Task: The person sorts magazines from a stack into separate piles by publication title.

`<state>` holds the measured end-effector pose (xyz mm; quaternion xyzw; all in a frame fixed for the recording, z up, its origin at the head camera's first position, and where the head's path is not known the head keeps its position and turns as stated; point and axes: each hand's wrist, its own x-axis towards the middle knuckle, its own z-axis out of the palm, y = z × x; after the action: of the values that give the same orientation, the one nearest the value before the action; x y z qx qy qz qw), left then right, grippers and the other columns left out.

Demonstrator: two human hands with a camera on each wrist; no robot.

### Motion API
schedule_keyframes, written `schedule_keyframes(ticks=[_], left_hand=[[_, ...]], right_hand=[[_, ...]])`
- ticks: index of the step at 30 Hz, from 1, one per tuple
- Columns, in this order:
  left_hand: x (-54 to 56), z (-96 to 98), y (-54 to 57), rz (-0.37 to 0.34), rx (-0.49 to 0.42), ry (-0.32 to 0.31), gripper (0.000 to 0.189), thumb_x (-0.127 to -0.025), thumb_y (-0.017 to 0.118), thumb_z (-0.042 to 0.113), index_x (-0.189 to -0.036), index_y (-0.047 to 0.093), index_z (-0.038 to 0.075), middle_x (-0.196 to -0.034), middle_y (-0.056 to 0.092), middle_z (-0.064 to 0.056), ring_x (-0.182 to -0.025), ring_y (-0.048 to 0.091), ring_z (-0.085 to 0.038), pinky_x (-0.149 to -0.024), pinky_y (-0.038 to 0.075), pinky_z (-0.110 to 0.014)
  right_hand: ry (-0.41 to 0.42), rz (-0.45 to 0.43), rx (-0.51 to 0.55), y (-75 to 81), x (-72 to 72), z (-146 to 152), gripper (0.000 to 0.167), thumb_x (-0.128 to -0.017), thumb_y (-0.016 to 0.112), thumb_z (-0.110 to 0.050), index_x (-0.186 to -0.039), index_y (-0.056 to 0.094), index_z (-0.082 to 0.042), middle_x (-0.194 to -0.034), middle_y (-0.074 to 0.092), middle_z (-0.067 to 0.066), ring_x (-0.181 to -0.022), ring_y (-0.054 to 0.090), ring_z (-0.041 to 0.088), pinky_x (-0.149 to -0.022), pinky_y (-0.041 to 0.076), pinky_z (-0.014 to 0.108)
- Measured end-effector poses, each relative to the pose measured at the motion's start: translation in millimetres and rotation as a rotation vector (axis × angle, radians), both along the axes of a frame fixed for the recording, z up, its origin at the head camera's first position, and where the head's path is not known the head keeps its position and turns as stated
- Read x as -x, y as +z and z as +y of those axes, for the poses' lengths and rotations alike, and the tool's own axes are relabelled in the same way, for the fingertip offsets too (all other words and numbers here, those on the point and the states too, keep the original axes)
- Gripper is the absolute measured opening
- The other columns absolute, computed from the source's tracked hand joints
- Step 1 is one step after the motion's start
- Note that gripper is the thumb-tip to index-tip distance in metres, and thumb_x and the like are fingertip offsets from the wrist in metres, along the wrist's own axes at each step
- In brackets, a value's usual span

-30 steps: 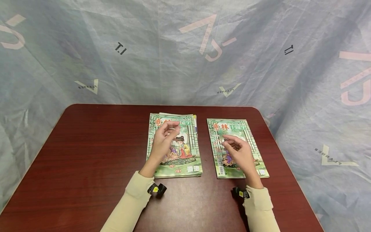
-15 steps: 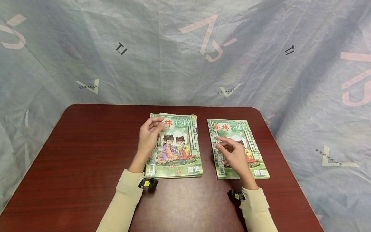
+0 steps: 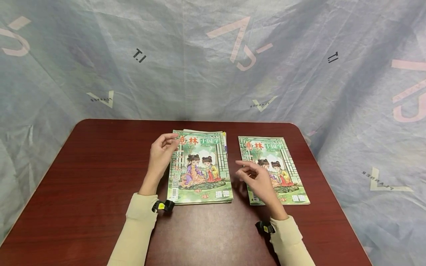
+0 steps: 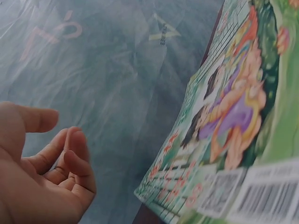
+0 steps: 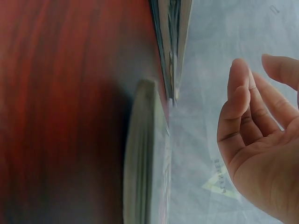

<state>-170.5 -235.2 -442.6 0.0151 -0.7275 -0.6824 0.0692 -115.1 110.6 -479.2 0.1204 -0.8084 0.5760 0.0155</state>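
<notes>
A stack of magazines [image 3: 203, 170] with a green illustrated cover on top lies in the middle of the table, its barcode close up in the left wrist view. To its right lies a magazine [image 3: 286, 162] with the same cover, its layered page edges [image 5: 140, 158] seen side-on in the right wrist view. My left hand [image 3: 161, 155] hovers by the stack's upper left edge, fingers loosely bent, holding nothing. Over the left side of the right-hand magazine, near the gap between the two, my right hand [image 3: 257, 181] hangs with loosely bent fingers, also holding nothing.
The dark red wooden table [image 3: 100, 177] extends to the left of the stack and toward the front. A grey printed cloth [image 3: 186, 66] hangs behind the table and down its sides. Each wrist wears a black strap camera [image 3: 163, 206].
My left hand has moved left from over the stack to its left edge, uncovering the cover. My right hand has shifted left toward the gap. The magazines have stayed put.
</notes>
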Motion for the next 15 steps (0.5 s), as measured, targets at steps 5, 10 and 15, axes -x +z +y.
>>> schedule_keyframes(ticks=[5, 10, 15], left_hand=[[-0.3, -12.7, -1.0, -0.061, 0.114, -0.023, 0.034, -0.109, 0.070, 0.012, -0.141, 0.070, 0.000, -0.114, 0.071, -0.008, -0.102, 0.069, -0.028, -0.092, 0.057, -0.035], [0.2, -19.6, -4.0, -0.128, 0.270, -0.062, 0.040, -0.109, 0.071, 0.018, -0.144, 0.069, 0.000, -0.121, 0.072, -0.015, -0.099, 0.067, -0.018, -0.088, 0.052, -0.029], [1.6, -22.6, -9.8, -0.148, 0.346, -0.089, 0.042, -0.108, 0.072, 0.018, -0.145, 0.068, -0.001, -0.123, 0.073, -0.018, -0.100, 0.069, -0.022, -0.090, 0.053, -0.035]], right_hand=[[0.025, -0.037, 0.001, -1.3, -1.7, -6.0, 0.036, -0.103, 0.078, -0.003, -0.138, 0.073, 0.005, -0.098, 0.079, 0.024, -0.063, 0.071, 0.040, -0.057, 0.062, 0.044], [0.033, -0.069, -0.016, -2.0, -2.4, -9.5, 0.037, -0.102, 0.079, 0.000, -0.139, 0.073, 0.004, -0.096, 0.079, 0.022, -0.068, 0.072, 0.039, -0.058, 0.061, 0.039], [0.040, -0.093, -0.019, -3.6, -2.3, -10.8, 0.039, -0.101, 0.078, 0.003, -0.139, 0.073, 0.003, -0.096, 0.079, 0.020, -0.067, 0.072, 0.038, -0.058, 0.061, 0.037]])
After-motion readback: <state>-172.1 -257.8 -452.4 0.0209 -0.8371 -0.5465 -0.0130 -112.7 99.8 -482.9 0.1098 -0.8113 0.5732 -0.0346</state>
